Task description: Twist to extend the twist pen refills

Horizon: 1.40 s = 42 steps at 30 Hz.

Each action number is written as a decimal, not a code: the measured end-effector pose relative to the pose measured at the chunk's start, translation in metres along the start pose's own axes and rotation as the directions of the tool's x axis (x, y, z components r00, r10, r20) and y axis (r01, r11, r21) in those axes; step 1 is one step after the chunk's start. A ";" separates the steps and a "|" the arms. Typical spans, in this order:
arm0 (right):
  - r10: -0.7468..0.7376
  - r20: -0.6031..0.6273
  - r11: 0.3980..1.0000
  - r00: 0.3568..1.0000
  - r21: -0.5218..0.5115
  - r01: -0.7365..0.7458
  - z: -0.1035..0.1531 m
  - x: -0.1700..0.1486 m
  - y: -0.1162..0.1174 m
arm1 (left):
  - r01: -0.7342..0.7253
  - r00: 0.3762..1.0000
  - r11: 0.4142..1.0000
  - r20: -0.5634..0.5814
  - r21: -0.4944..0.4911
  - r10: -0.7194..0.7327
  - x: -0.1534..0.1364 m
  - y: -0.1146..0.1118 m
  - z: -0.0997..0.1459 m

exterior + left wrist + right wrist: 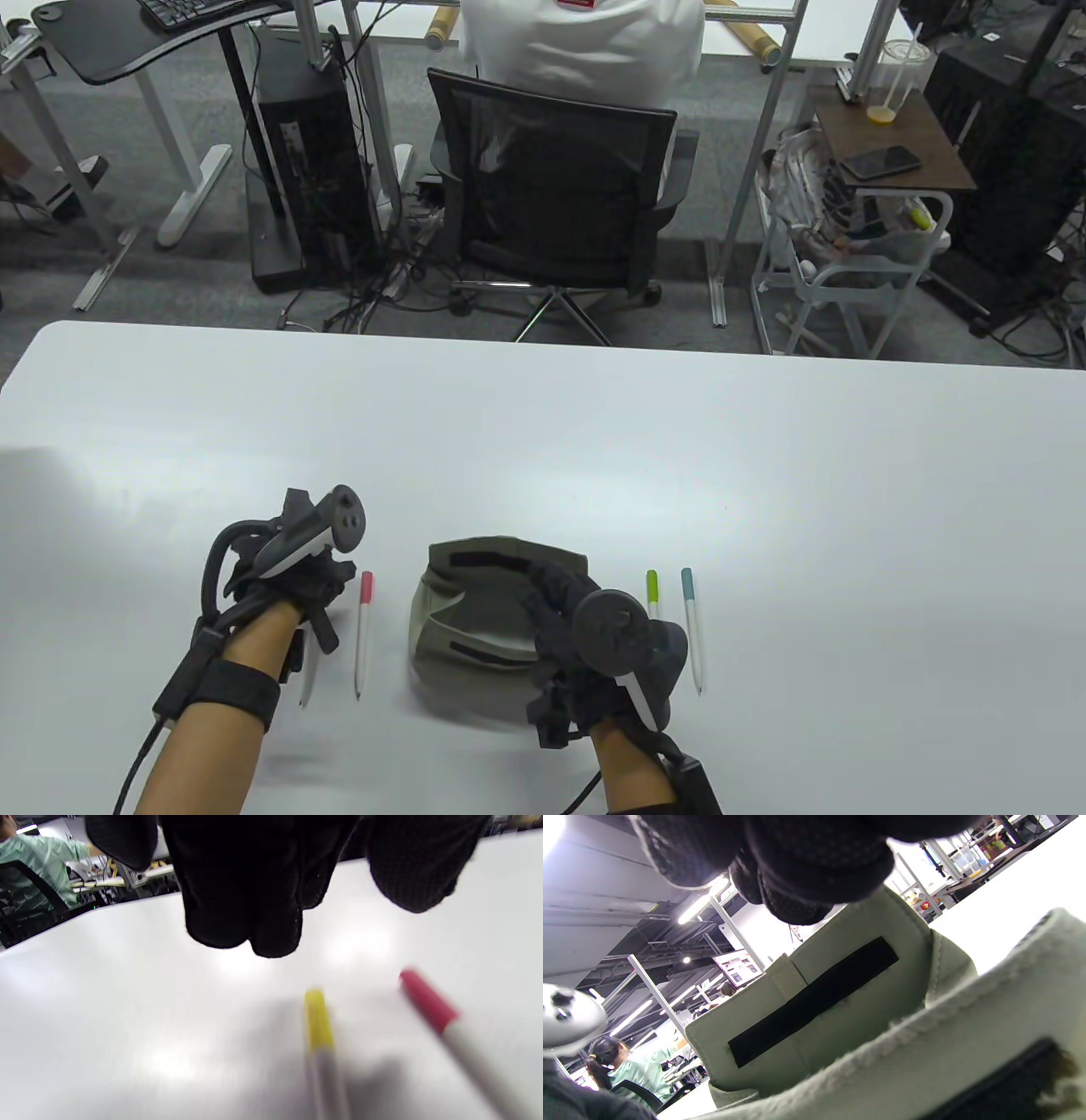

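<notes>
Several white twist pens lie on the white table (543,441). A red-capped pen (363,632) lies just right of my left hand (327,611). A yellow-capped pen (318,1027) lies partly under that hand; only its barrel (307,683) shows in the table view. The left hand's fingers (254,908) hang loose above the pens and hold nothing. The red-capped pen also shows in the left wrist view (428,1005). My right hand (543,594) reaches over an open olive pouch (462,628), fingers (806,878) curled at its flap (840,984). Whether they grip it is unclear.
A green-capped pen (652,592) and a blue-capped pen (693,628) lie side by side right of the right hand. Beyond the table's far edge stand an office chair (551,195) and a small cart (857,255).
</notes>
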State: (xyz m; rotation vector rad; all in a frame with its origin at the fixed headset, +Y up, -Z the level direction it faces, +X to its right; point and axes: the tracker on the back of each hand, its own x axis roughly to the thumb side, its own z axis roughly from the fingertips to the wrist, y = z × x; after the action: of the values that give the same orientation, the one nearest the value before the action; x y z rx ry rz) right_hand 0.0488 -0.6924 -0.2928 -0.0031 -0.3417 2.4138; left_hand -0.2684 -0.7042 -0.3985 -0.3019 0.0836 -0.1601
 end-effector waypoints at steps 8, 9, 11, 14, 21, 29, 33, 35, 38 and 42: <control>0.003 0.007 1.000 1.000 -0.006 -0.003 0.000 0.000 0.000 | -0.216 0.973 0.926 0.149 0.309 0.177 0.024 0.071 0.045; 0.004 0.007 1.000 1.000 -0.008 -0.004 0.000 0.000 0.000 | -0.242 0.965 0.915 0.175 0.321 0.194 0.031 0.078 0.051; 0.004 0.006 1.000 1.000 -0.009 -0.004 0.000 0.000 0.000 | -0.266 0.952 0.905 0.237 0.332 0.193 0.045 0.086 0.058; 0.002 0.003 1.000 1.000 -0.013 -0.002 0.000 0.000 0.000 | -0.279 0.938 0.885 0.304 0.373 0.168 0.063 0.092 0.066; 0.008 0.004 1.000 1.000 -0.008 -0.008 0.000 -0.001 0.001 | -0.279 0.923 0.862 0.365 0.424 0.119 0.091 0.073 0.063; 0.107 0.057 0.994 0.993 -0.022 -0.106 -0.002 0.010 0.008 | 0.010 0.948 0.979 0.310 0.204 -0.074 0.112 0.026 0.033; 0.161 0.081 0.987 0.984 -0.026 -0.160 -0.005 0.016 0.012 | 0.007 0.950 0.971 0.301 0.239 -0.081 0.113 0.020 0.026; 0.204 0.104 0.979 0.973 -0.022 -0.203 -0.007 0.021 0.014 | -0.016 0.947 0.968 0.315 0.252 -0.067 0.112 0.020 0.024; 0.332 0.109 0.936 0.937 0.083 -0.341 -0.017 0.029 0.025 | -0.025 0.945 0.972 0.324 0.235 -0.054 0.112 0.021 0.022; 0.518 0.155 0.812 0.842 0.221 -0.540 -0.031 0.032 0.053 | -0.039 0.944 0.973 0.328 0.228 -0.039 0.111 0.019 0.019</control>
State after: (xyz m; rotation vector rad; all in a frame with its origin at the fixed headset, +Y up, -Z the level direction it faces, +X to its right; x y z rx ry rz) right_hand -0.0063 -0.7026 -0.3328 0.1434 -0.0605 3.0102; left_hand -0.1544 -0.6993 -0.3924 -0.0915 -0.2679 -0.1161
